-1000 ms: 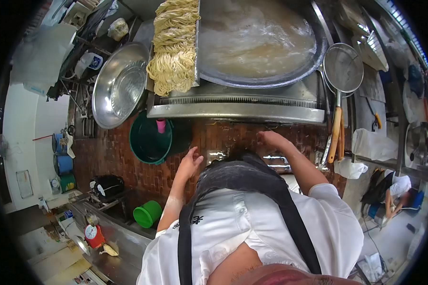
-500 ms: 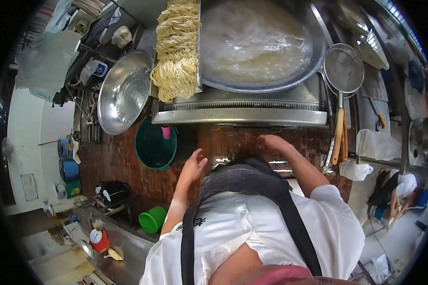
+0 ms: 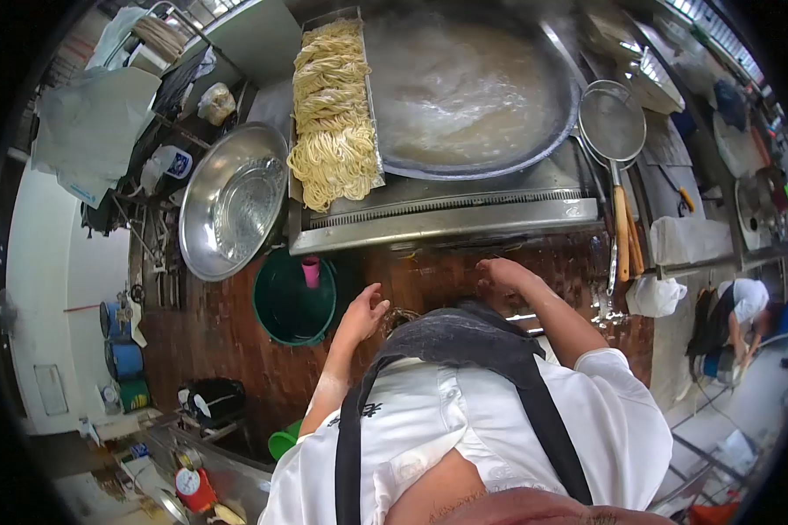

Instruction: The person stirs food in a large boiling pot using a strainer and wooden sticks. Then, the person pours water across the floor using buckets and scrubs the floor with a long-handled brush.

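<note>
The view has tipped — left hand (image 3: 362, 317) and right hand (image 3: 504, 275) hang before the pot (image 3: 464, 171), half open, empty.

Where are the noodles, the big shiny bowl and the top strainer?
Noodles (image 3: 333, 131): head view, on the middle of the pile.
Metal bowl (image 3: 200, 208): head view, on the inside wall, left side.
Top wire strainer (image 3: 612, 121): head view, on the round mesh, above its wooden handle.
</note>
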The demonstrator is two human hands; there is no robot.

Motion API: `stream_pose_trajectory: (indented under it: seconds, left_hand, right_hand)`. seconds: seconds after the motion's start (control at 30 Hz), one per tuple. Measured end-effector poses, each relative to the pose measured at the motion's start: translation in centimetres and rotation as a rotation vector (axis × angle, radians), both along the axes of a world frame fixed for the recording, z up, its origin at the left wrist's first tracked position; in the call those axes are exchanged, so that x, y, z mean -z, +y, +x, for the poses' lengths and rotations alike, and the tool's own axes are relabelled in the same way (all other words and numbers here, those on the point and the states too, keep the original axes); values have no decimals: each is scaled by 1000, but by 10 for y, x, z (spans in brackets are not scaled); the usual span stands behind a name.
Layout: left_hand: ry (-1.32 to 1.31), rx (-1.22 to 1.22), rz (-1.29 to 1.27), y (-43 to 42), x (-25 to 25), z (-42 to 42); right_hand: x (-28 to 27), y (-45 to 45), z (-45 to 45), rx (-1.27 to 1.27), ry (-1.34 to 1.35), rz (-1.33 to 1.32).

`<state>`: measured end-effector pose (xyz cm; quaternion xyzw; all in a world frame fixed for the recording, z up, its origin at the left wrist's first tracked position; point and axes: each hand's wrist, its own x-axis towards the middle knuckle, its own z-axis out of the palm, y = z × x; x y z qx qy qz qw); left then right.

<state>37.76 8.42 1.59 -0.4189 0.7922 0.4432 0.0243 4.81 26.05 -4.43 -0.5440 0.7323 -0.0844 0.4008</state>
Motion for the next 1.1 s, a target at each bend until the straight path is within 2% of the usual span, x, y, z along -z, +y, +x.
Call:
stream_pose_trajectory:
  seconds: [0.3,0.6,0.77,0.93,1.1]
  left_hand:
    - [78,109,-5,-65,7,55]
    - [79,264,20,-104,32,93]
    - [104,299,38,-114,42,98]
    - [104,247,93,-107,30,93]
    - [118,271,15,-96,43,99]
  right_hand:
    - [-65,-18,101,126,-1,-100]
    - [-86,-28,175,304,-47,-85]
    - [-91,-25,187,302,-36,-79]
    - [-95,-25,186,267,14,-113]
    - [-102,-33,179,221,20,-120]
